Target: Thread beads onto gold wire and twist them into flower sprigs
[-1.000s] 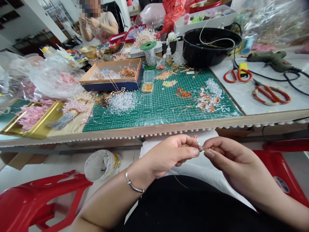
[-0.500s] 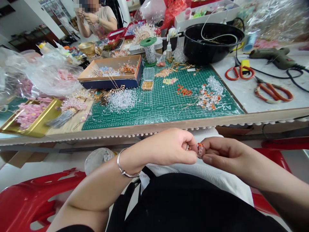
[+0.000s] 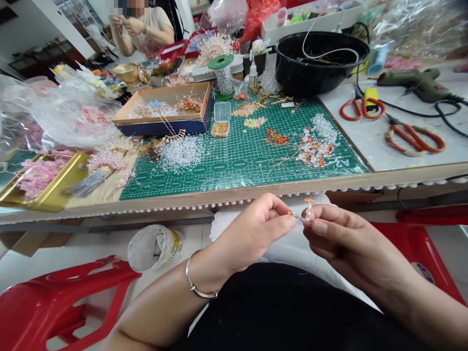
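Observation:
Over my lap, my left hand (image 3: 261,229) and my right hand (image 3: 341,234) hold a small beaded sprig (image 3: 309,209) between them. Clear beads run along it, with an orange bead at its upper tip. My left thumb and forefinger pinch the end with another orange bead (image 3: 290,213); my right thumb and fingers pinch where the clear strands meet. On the green cutting mat (image 3: 234,173) beyond lie finished-looking beaded sprigs (image 3: 316,148) with wire stems, loose orange beads (image 3: 277,136) and a heap of clear beads (image 3: 182,153).
An open box (image 3: 164,124) of beadwork, a wire spool (image 3: 224,78) and a black basin (image 3: 321,63) stand behind. At the right lie orange-handled scissors (image 3: 415,136) and a glue gun (image 3: 413,83). Below are a bucket (image 3: 153,248) and a red stool (image 3: 73,297). Another person (image 3: 142,29) sits across.
My hands have drawn slightly apart and turned, so the beaded sprig shows between them, one branch now upright. My left wrist has dropped lower. The view has shifted slightly.

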A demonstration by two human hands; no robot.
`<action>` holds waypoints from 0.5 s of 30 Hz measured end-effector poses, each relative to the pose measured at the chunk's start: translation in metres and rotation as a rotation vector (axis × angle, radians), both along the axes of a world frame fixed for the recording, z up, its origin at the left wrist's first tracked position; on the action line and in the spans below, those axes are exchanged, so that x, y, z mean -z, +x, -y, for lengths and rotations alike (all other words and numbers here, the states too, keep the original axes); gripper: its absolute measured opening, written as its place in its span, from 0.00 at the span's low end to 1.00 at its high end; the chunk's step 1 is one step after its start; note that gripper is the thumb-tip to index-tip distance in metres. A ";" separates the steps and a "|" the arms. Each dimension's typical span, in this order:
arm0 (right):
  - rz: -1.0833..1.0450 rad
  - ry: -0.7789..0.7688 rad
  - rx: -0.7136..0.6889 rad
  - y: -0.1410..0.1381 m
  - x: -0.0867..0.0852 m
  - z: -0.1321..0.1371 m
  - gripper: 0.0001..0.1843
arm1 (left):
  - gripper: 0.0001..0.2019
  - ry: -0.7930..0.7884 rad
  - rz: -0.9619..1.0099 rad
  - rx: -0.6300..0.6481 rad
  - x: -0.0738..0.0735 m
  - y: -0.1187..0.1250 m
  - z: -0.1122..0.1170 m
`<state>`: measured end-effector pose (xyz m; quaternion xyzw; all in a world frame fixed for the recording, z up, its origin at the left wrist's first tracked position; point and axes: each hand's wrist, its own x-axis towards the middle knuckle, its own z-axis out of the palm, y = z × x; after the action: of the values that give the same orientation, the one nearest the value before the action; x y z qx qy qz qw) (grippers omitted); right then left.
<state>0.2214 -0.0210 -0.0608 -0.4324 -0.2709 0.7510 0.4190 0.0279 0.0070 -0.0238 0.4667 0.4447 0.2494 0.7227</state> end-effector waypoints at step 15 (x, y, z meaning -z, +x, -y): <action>-0.062 -0.048 -0.158 0.010 -0.004 0.004 0.12 | 0.08 0.336 -0.137 0.164 -0.005 -0.007 -0.003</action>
<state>0.2316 -0.0248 -0.0564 -0.3961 -0.2729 0.8011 0.3562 0.0211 0.0101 -0.0184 0.6313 0.4055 0.2282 0.6204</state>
